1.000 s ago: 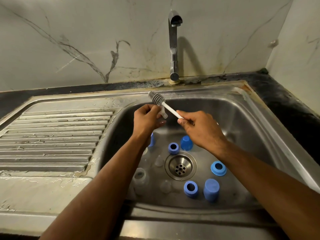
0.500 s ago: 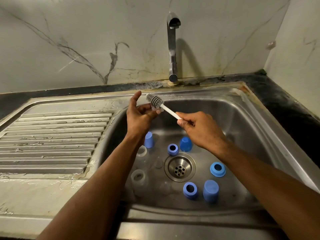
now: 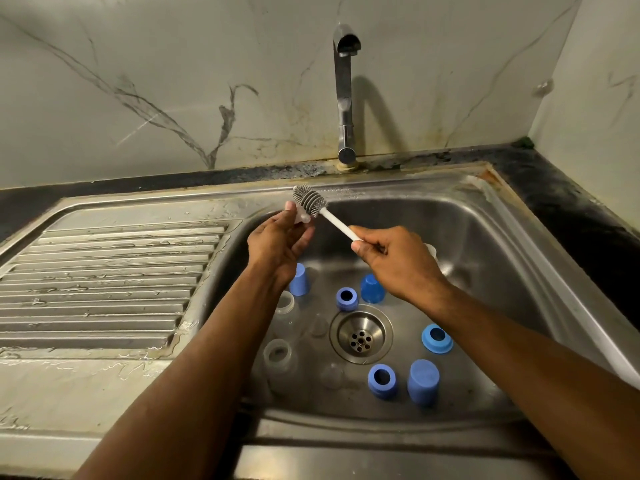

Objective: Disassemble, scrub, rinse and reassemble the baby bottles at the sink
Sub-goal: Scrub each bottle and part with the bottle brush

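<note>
Sink (image 3: 485, 237) is brushed stainless steel, kinda dull and water-streaked. Tap (image 3: 344, 98) is shinier chrome. Caps (image 3: 422, 381) look matt blue plastic, bottles (image 3: 278, 355) clear plastic, backsplash (image 3: 138, 81) smooth veined marble.

Bottle parts in the sink, one nipple under the brush

A clear nipple (image 3: 302, 217) touches the grey-bristled, white-handled brush (image 3: 310, 202). Below lie blue caps (image 3: 423, 381), blue collar rings (image 3: 437, 338) and clear bottles (image 3: 278, 353) around the sink (image 3: 485, 237) drain.
</note>
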